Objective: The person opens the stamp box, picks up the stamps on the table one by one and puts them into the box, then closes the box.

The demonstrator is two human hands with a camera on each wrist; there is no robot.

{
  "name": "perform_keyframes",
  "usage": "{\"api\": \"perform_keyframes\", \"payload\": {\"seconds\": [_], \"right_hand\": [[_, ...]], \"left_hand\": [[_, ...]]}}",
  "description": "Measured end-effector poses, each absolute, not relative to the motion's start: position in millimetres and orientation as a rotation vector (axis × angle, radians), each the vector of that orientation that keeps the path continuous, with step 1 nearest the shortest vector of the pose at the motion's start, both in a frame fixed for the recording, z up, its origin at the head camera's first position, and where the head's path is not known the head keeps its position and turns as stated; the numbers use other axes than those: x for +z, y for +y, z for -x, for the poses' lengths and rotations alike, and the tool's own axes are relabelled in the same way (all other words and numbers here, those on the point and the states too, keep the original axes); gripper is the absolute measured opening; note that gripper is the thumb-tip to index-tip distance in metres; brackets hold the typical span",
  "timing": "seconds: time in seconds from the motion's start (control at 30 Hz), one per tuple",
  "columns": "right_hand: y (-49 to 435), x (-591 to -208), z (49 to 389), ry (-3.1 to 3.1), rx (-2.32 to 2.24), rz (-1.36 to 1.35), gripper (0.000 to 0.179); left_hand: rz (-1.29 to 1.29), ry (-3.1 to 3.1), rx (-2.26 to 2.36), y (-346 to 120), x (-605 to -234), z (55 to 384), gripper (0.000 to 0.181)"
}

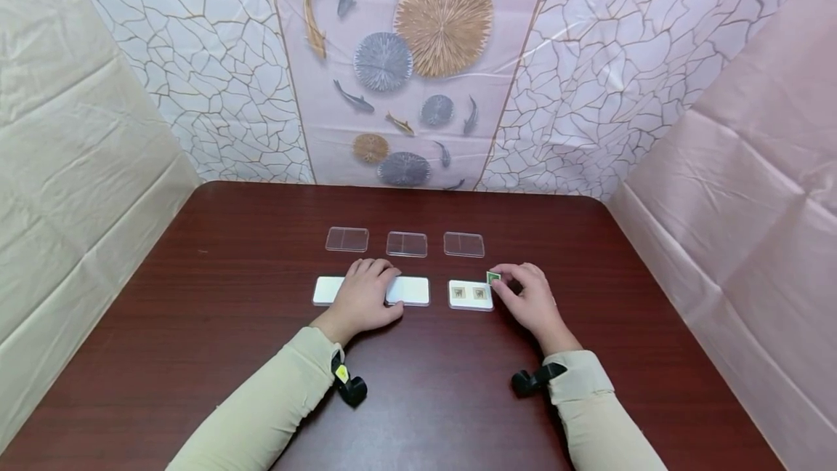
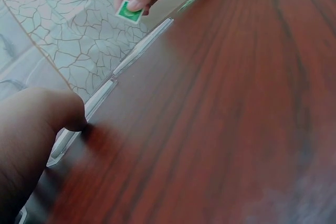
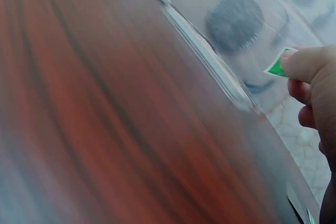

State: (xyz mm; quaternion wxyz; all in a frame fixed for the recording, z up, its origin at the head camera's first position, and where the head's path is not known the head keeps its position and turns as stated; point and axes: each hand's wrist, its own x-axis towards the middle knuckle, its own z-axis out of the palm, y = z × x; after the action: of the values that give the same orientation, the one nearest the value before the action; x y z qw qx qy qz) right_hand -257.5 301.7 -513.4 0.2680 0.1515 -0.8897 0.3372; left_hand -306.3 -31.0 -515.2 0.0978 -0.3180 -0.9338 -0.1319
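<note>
Card (image 1: 493, 278), small, green, pinched between thumb and fingers of right hand (image 1: 532, 302), raised near far right corner of case (image 1: 468, 304) bearing two brown squares (image 1: 459, 293). Left hand (image 1: 366, 295) well apart to left, fingers relaxed, resting across white cases (image 1: 412, 291) on worktop (image 1: 425, 405).

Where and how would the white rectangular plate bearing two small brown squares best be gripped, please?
I'd probably pinch the white plate by its long edges, from the near side: it lies flat, the brown squares sit inside those edges, bare red-brown table lies in front, and the right hand is at its right.
</note>
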Motion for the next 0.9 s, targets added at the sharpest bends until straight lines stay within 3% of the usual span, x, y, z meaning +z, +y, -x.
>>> {"api": "perform_keyframes", "payload": {"seconds": [0.7,0.9], "right_hand": [[208,-516,279,-2.352,1.018,-0.572,0.026],[189,-515,283,-2.374,0.992,-0.608,0.017]], "left_hand": [[0.916,-2.77,-0.373,-42,-516,309,0.061],[0.917,-2.762,-0.367,-42,-517,309,0.061]]}}
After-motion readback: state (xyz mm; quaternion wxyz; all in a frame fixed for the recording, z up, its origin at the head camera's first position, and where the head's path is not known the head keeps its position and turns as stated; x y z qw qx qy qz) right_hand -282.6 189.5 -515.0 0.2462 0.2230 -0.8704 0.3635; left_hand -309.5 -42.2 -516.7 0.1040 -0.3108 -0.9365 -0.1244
